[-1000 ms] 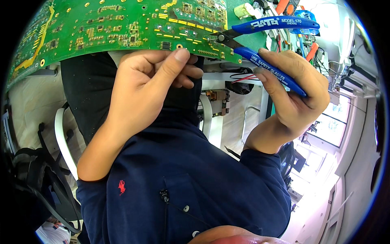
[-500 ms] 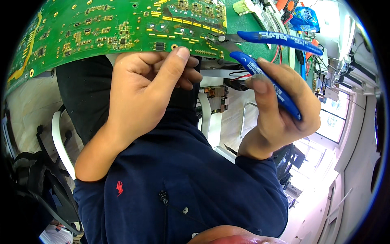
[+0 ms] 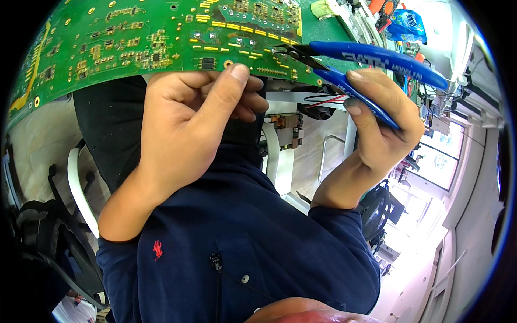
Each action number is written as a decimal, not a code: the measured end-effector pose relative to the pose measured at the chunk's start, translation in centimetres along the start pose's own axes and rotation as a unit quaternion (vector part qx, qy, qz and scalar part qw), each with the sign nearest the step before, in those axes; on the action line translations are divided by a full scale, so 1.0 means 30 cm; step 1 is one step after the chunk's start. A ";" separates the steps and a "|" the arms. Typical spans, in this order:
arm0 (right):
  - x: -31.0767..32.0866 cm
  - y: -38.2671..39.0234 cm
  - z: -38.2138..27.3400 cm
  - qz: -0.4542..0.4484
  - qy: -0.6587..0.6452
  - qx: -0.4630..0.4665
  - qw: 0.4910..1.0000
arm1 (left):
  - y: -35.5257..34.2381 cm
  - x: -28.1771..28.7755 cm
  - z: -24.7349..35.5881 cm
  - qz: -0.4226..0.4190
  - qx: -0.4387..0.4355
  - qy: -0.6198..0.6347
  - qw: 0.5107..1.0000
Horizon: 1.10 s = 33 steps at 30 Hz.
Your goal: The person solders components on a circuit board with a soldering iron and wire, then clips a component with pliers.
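While our left hand (image 3: pixel 180 129) sits just left of center in the upper half of the frame, its thumb tip laps over the near edge of a green circuit board (image 3: pixel 118 48) and its fingers curl below that edge. Can't tell if we're really pinching the board there or just resting on it, the fingers hide that bit. The board itself fills the upper left and runs past the middle, dotted with little parts and gold pads.

Over at the right of the frame, our right hand (image 3: pixel 385 116) has thumb and fingers closed on the lower handle of some blue-handled cutters (image 3: pixel 344 50). Upper handle's spread away from the lower one, and the dark tips sit over the board's right part. We can't tell if they touch anything.

Top right we've got a green mat (image 3: pixel 323 32) and a blue packet (image 3: pixel 407 26). We're in a navy shirt (image 3: pixel 231 215), lower middle, with a white chair arm (image 3: pixel 81 188) at the left.
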State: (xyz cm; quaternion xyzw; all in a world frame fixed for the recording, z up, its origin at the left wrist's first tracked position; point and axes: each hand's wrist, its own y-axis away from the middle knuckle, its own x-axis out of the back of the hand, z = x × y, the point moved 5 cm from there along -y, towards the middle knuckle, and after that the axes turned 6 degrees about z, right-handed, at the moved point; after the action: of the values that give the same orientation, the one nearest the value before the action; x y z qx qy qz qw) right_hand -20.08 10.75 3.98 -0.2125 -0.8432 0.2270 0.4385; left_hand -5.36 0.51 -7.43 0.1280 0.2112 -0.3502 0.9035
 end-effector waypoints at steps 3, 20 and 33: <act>0.014 0.013 0.041 0.001 0.001 -0.014 1.000 | 0.002 0.001 0.001 -0.002 0.006 -0.008 1.000; 0.018 -0.098 0.104 -0.153 -0.070 0.014 0.986 | 0.019 0.035 0.015 0.032 -0.002 -0.008 0.999; -0.003 -0.086 0.157 -0.124 -0.047 -0.022 0.991 | 0.018 0.034 0.028 0.034 -0.006 -0.026 0.999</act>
State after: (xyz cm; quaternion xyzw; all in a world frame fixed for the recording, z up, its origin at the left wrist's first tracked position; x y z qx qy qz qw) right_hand -24.39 7.70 2.98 -0.1049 -0.8876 0.1624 0.4182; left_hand -4.07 -0.01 -7.14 0.1207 0.1851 -0.3214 0.9208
